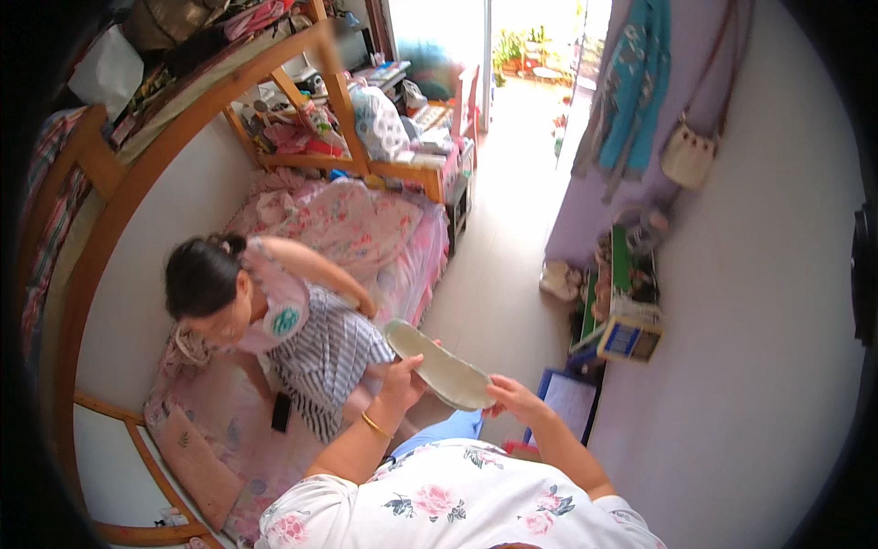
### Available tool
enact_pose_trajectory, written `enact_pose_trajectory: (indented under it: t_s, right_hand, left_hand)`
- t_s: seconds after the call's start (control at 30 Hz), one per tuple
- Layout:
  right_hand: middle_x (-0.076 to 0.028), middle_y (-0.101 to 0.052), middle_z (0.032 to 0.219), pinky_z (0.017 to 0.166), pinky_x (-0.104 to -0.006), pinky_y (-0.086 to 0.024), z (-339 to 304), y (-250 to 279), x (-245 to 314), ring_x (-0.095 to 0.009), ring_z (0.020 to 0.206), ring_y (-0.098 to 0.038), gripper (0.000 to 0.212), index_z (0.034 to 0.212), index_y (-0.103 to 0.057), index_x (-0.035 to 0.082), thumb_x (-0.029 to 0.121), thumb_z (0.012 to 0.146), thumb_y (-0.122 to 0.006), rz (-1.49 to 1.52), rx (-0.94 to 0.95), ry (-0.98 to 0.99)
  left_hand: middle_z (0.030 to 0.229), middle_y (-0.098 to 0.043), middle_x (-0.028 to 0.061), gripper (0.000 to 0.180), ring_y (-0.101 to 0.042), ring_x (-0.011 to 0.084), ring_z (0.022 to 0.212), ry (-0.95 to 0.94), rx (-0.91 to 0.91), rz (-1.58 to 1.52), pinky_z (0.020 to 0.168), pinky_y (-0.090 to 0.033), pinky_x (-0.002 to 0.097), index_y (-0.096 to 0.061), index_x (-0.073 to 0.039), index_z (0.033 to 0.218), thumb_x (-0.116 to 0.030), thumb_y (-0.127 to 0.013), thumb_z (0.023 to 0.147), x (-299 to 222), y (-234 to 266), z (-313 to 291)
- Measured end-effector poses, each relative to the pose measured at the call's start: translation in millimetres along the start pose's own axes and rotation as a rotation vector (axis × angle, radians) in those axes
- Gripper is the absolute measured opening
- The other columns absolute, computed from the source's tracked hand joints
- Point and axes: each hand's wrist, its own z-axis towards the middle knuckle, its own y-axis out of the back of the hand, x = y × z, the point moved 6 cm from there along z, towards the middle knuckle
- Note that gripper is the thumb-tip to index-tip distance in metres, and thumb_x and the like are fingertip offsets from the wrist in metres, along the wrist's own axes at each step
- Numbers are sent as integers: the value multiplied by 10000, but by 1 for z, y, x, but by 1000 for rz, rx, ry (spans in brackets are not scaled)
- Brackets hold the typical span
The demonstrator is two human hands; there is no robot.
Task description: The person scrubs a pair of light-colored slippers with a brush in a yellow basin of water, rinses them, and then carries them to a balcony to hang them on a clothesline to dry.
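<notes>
A long, pale grey-green shoe insole [446, 373], narrowed at its middle and rounded at both ends, is stretched between my two hands in front of my body. A darker edge along its lower side may be a second layer; I cannot tell. My left hand [402, 382] grips its near left edge, thumb on top. At the right end, my right hand [515, 401] pinches it between thumb and fingers. The insole lies tilted, its left end farther from me.
On the lower bunk bed [402, 274], left, another person [274, 320] sits leaning forward, close to my left arm. A black phone [282, 412] lies on that bed. Along the right wall stand a shoe rack [618, 274] and a blue-edged board [565, 403].
</notes>
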Motion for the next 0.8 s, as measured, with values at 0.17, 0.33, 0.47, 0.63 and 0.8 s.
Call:
enact_pose_trajectory:
  t_s: [0.17,0.33,0.47,0.63,0.8]
  right_hand:
    - [-78,-628,916,621,-238,-479,42,105,98,-136,738,-617,353,1165,-483,49,298,915,-474,24,-133,43]
    - [-85,-642,881,568,-253,-508,67,254,127,-145,688,-623,295,1109,-507,66,287,917,-471,268,-438,144]
    - [-51,-637,848,558,-218,-465,112,356,179,-110,665,-601,266,1079,-520,66,263,902,-499,238,-542,111]
    - [-43,-616,847,578,-193,-440,239,430,307,-94,714,-569,233,1062,-540,29,143,858,-537,-98,-501,186]
    - [-74,-575,971,715,-288,-459,400,416,447,-174,807,-565,338,1098,-541,43,166,793,-619,-742,-333,411]
  left_hand:
    - [1199,-512,143,378,-527,254,1061,56,12,34,922,-432,398,-441,-25,1199,-25,-473,822,-22,-50,139]
    - [1160,-536,135,407,-545,262,1032,-1,50,72,864,-478,412,-415,-71,1203,9,-486,809,-44,-120,292]
    - [1139,-551,136,377,-530,261,1052,11,-51,85,922,-431,399,-429,-17,1192,-26,-487,819,-50,-136,412]
    - [1152,-542,123,381,-508,247,1080,40,-175,132,945,-406,381,-434,1,1200,-32,-478,823,-75,-156,535]
    - [1171,-524,118,372,-492,244,1095,-54,-212,41,965,-381,388,-429,3,1224,-51,-424,855,-114,-164,651]
